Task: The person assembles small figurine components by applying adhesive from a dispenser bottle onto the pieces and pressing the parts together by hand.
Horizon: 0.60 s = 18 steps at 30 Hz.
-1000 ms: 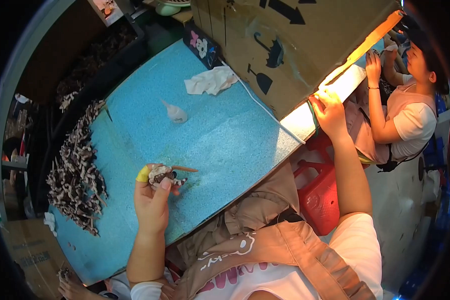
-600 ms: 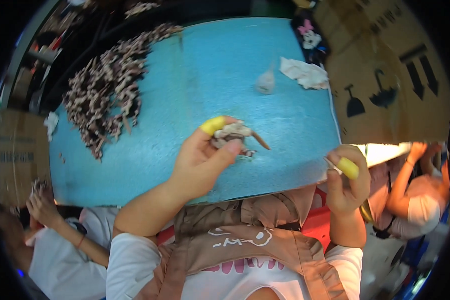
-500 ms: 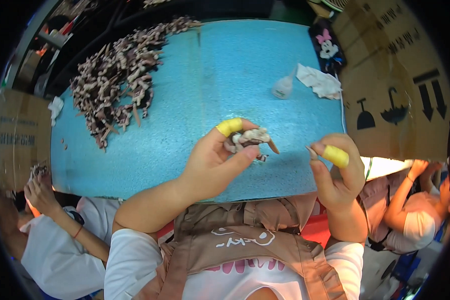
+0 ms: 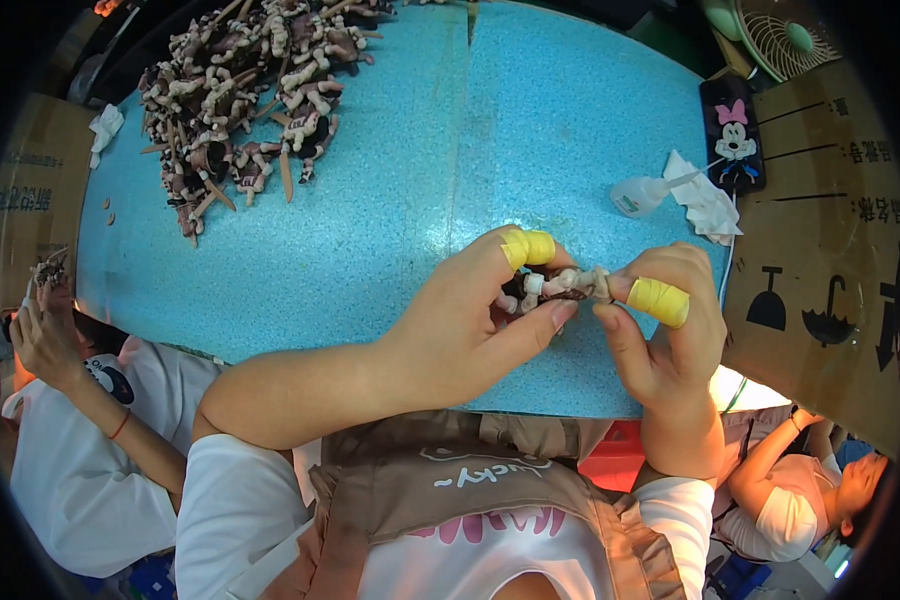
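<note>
My left hand (image 4: pixel 465 315) is closed around a small figurine (image 4: pixel 567 284) in pale and dark brown, held low above the blue tabletop. Yellow tape wraps its forefinger, and its thumb presses along the near side. At the figurine's right end, my right hand (image 4: pixel 675 330) has its thumb and forefinger drawn together, with the fingertips touching or nearly touching it. The small pale piece pinched there a moment earlier is now mostly hidden. More yellow tape covers this forefinger.
A heap of similar figurines (image 4: pixel 240 95) lies at the far left of the blue table (image 4: pixel 390 220). To the right are a translucent squeeze bottle (image 4: pixel 642 196), crumpled tissue (image 4: pixel 708 210) and a dark cartoon-mouse case (image 4: pixel 734 135). Cardboard boxes (image 4: pixel 820 230) flank the table; people sit on both sides.
My right hand has brought its small piece in to the figurine's right end. My left hand has shifted right and turned the figurine. The view has also moved.
</note>
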{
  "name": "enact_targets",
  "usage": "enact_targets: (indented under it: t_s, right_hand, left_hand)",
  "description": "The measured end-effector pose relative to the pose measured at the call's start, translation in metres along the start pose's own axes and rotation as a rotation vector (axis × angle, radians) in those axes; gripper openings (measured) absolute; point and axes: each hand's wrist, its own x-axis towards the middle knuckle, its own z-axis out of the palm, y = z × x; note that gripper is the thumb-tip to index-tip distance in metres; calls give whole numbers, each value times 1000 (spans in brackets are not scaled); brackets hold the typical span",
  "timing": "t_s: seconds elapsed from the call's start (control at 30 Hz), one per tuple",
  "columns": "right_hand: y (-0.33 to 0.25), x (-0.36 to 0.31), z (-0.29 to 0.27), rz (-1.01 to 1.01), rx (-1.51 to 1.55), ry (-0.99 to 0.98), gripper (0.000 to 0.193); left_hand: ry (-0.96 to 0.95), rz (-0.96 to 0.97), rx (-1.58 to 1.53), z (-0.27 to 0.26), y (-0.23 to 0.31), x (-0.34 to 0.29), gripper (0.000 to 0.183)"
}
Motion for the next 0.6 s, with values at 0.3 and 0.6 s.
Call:
enact_targets:
  t_s: [0.3,0.6]
  right_hand:
    - [10,-8,-1,91,85,-27,30]
    - [3,-7,3,65,42,-4,28]
  left_hand:
    - [-25,201,250,0,-6,7,28]
    - [-97,180,277,-6,1,4,34]
